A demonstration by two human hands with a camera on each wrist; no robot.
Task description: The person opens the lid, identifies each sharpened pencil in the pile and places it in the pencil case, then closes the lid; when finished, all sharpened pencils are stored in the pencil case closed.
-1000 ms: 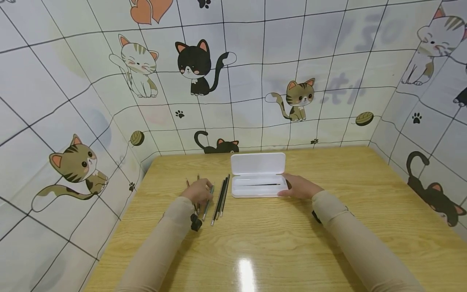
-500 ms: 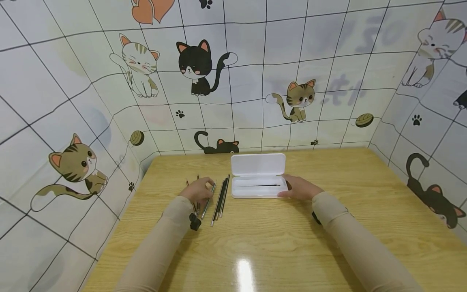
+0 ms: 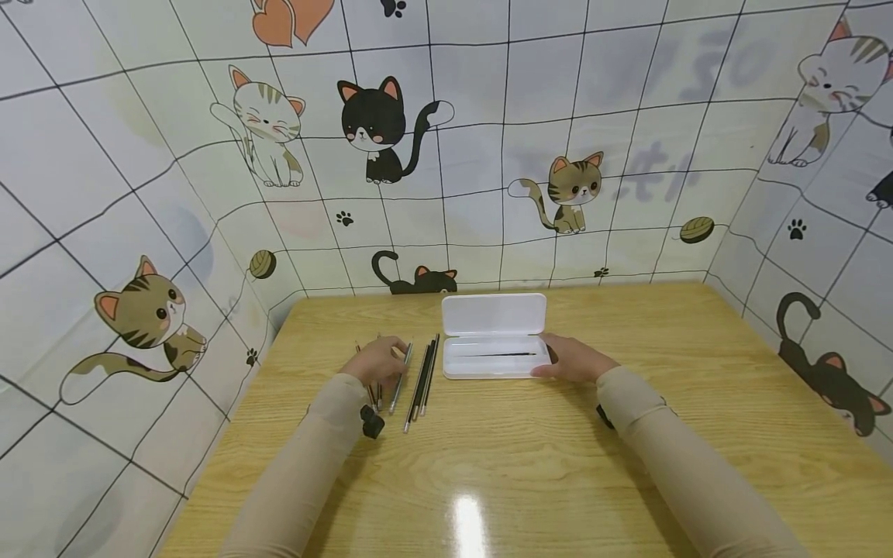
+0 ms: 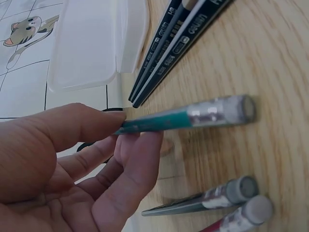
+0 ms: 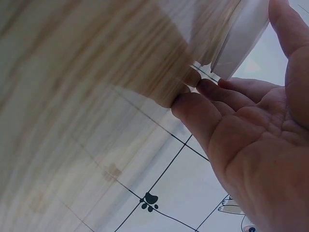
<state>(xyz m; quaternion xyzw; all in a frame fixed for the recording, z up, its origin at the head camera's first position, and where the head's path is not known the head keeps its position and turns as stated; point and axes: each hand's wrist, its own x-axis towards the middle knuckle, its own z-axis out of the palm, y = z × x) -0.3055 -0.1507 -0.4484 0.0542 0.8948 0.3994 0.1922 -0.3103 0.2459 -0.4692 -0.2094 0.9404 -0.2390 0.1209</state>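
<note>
My left hand [image 3: 375, 362] pinches a green pencil [image 4: 164, 121] between thumb and fingers, its eraser end pointing toward me. In the left wrist view, a dark pencil [image 4: 207, 200] and a red pencil [image 4: 234, 220], both with erasers, lie on the table below it. To the right of that hand is a row of several black pencils [image 3: 421, 381]. A white pencil case [image 3: 494, 316] stands with its lid raised, and one thin dark pencil [image 3: 498, 354] lies inside. My right hand [image 3: 575, 359] grips the case's right end, thumb at the front and fingers behind.
The wooden table [image 3: 530, 465] meets a wall [image 3: 474, 170] printed with cats and grid lines, which also rises along both sides. A small black device [image 3: 373, 422] sits on the left wrist.
The green pencil has come up and shifted slightly to the right in my left hand, tilting more upright in the head view. My right hand and the case have stayed put.
</note>
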